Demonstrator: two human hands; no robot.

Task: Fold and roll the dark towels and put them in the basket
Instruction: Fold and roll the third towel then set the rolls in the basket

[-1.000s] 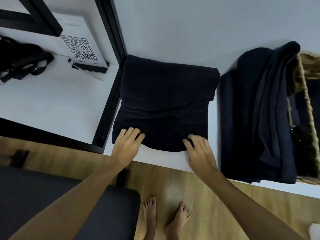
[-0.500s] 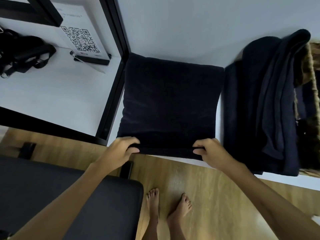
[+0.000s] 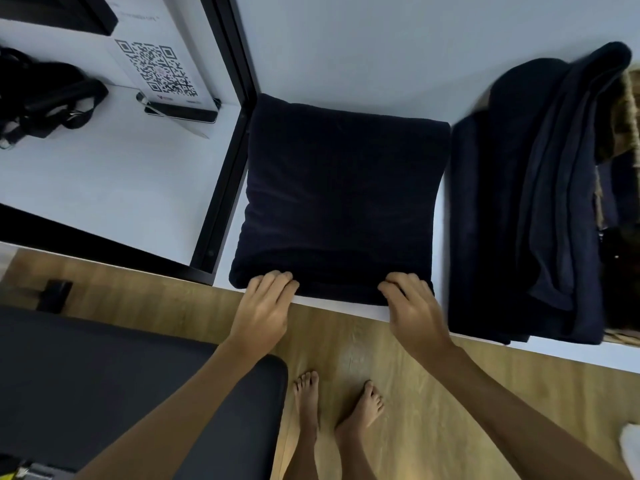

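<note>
Towel: folded dark towel (image 3: 341,199) lies flat as a square on the white table (image 3: 363,46), its near edge at the table's front edge, where it is thickened into a small roll.
Left hand: left hand (image 3: 265,311) clamps the near left corner of the towel, fingers curled over the rolled edge.
Right hand: right hand (image 3: 414,311) clamps the near right corner the same way, fingers curled over the fabric.
Pile: more dark towels (image 3: 540,202) lie heaped just right of the folded one, draped against the basket.
Basket: woven basket (image 3: 627,109) stands at the table's right end, mostly cut off by the frame.
Left side: QR code sign (image 3: 161,72) and black straps (image 3: 41,95) sit on a neighbouring white surface behind a black frame (image 3: 225,174).
Floor: bare feet (image 3: 337,410) stand on wooden floor (image 3: 433,410) beside a dark bench (image 3: 104,393).
</note>
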